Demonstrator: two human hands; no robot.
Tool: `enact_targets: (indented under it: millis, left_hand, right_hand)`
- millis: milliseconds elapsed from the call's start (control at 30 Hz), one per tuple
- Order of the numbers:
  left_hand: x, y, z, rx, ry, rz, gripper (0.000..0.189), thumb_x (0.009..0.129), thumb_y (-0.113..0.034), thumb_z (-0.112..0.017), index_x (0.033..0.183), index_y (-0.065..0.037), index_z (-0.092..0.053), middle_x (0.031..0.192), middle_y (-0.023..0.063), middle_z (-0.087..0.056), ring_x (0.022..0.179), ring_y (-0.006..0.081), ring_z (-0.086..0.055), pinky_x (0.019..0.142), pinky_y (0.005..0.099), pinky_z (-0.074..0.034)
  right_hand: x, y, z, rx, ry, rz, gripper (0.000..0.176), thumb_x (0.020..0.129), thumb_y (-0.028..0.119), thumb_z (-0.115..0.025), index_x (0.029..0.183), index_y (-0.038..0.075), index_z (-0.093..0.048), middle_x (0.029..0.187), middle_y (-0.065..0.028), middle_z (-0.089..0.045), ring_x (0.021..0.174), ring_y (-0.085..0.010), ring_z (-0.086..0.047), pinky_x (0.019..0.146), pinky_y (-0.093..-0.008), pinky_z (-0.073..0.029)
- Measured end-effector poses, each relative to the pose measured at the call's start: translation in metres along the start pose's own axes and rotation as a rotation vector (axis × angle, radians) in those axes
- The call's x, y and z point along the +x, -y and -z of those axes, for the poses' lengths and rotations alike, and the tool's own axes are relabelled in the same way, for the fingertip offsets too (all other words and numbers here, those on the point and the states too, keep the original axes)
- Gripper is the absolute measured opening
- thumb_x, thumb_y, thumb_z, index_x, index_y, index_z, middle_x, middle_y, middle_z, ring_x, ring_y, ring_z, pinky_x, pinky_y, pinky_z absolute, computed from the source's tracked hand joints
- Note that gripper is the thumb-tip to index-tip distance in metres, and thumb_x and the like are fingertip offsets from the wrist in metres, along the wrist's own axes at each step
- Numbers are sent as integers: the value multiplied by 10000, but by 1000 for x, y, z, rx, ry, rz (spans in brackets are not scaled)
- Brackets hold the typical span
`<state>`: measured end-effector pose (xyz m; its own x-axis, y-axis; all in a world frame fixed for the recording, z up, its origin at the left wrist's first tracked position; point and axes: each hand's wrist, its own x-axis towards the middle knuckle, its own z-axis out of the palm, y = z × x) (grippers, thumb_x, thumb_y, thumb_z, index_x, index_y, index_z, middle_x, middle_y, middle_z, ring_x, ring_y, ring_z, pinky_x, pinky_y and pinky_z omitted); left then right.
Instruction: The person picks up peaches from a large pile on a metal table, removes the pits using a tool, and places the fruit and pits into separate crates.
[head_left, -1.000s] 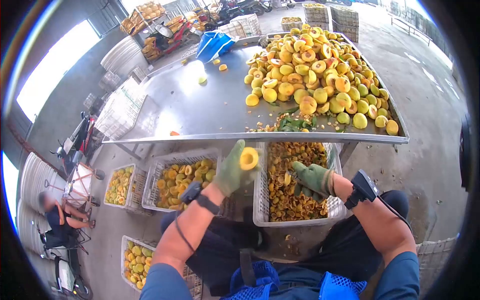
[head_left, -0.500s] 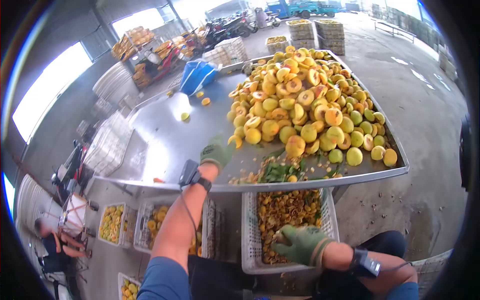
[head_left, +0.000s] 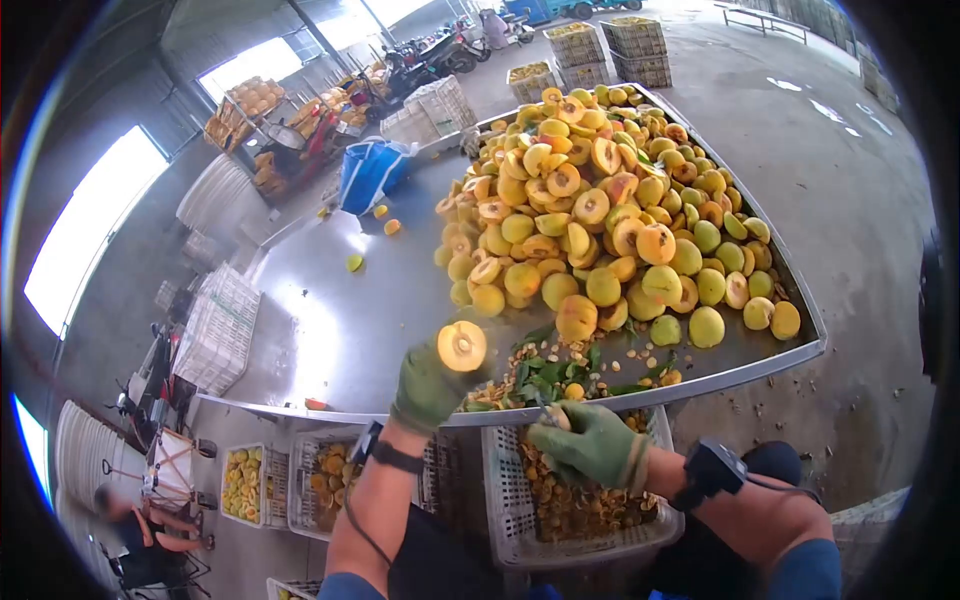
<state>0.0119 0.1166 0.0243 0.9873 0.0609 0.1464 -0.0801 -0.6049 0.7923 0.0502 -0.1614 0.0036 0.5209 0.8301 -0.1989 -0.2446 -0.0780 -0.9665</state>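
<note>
My left hand [head_left: 428, 385], in a green glove, is closed on a halved peach [head_left: 462, 346] just above the near edge of the metal table [head_left: 300, 360]. Its cut face is turned up, with the pit area in the middle. My right hand [head_left: 592, 447], also gloved in green, grips a small pitting tool [head_left: 553, 418] with a pale handle and a thin metal tip; its exact shape is partly hidden. That hand is over a plastic crate [head_left: 500, 500] of peach scraps below the table edge. A large heap of halved peaches [head_left: 590, 205] covers the table's right side.
Green leaves [head_left: 548, 380] and loose pits lie by the table's near rim. A blue-and-white bag [head_left: 368, 178] sits at its far left. Crates of fruit [head_left: 243, 487] stand beneath on the left, where another person [head_left: 140, 535] sits. Stacked crates [head_left: 580, 55] stand behind.
My left hand has come back toward me from over the table and now shows a halved peach. My right hand has risen from the crate toward the table edge. The view has shifted slightly.
</note>
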Motion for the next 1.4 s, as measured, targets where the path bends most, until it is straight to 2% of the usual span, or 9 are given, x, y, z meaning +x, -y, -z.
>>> enact_targets:
  millis: [100, 167, 267, 333, 500, 600, 1000, 1100, 1400]
  left_hand:
    - [-13, -34, -42, -214, -65, 65, 590, 1006, -322, -478, 1530, -64, -390, 1437, 240, -527, 1213, 374, -607, 1057, 511, -498]
    - [-17, -26, -70, -1009, -85, 82, 615, 982, -226, -527, 1550, -68, -352, 1480, 236, -486, 1284, 384, -562, 1109, 505, -465]
    - [-18, -32, -89, -1103, 35, -19, 639, 964, -180, -549, 1555, -56, -339, 1486, 232, -483, 1296, 382, -555, 1121, 498, -456]
    - [-12, -30, -92, -659, -13, -32, 511, 1042, -237, -508, 1494, -25, -402, 1387, 182, -565, 1225, 295, -600, 1075, 438, -490]
    - [-10, 0, -105, -760, -127, 114, 388, 1097, -291, -453, 1328, -6, -580, 1221, 112, -638, 1083, 170, -634, 997, 327, -514]
    - [-11, -23, -97, -725, -151, 228, 480, 1102, -430, -404, 1290, -28, -588, 1157, 109, -670, 1031, 184, -663, 929, 350, -556]
    - [-25, -26, -106, -657, -169, 75, 335, 1098, -289, -441, 1257, -14, -545, 1160, 106, -667, 1042, 166, -632, 919, 313, -528]
    - [-28, -31, -109, -692, -168, 143, 404, 1095, -355, -450, 1313, -27, -540, 1134, 134, -690, 1006, 200, -674, 914, 343, -552]
    - [-33, -34, -123, -518, -302, 81, 424, 1093, -345, -482, 1341, -12, -565, 1147, 102, -676, 1027, 165, -650, 932, 320, -541]
  right_hand:
    - [8, 9, -5, 164, -22, 32, 238, 973, 255, -685, 996, 28, -615, 700, 9, -599, 557, -59, -526, 479, -266, -427]
    - [14, 8, -1, 172, -50, 3, 259, 969, 244, -687, 1053, 6, -630, 761, -8, -623, 617, -75, -564, 537, -272, -467]
    - [22, -12, 5, 121, -173, 190, 290, 961, 242, -692, 1080, -15, -629, 848, -28, -645, 721, -98, -601, 639, -283, -511]
    - [25, -19, 14, -40, -244, 254, 318, 940, 228, -703, 1141, -8, -634, 946, -97, -698, 836, -189, -669, 738, -342, -538]
    - [29, -25, 9, -346, -388, 497, 305, 926, 221, -682, 1162, 30, -649, 1015, -208, -712, 903, -360, -707, 769, -430, -545]
    - [26, -13, 15, -544, -329, 274, 304, 921, 261, -672, 1128, 39, -654, 988, -237, -703, 901, -414, -690, 778, -457, -543]
    - [19, -21, 7, -505, -191, 16, 360, 911, 336, -633, 1106, 34, -651, 951, -264, -703, 933, -443, -687, 811, -480, -550]
    - [14, -24, 1, -560, -329, 171, 228, 880, 242, -684, 932, 20, -667, 758, -197, -677, 689, -362, -670, 628, -465, -502]
    - [18, -40, -7, -675, -233, 114, 402, 881, 325, -692, 1085, -15, -630, 921, -266, -701, 886, -450, -688, 769, -507, -542]
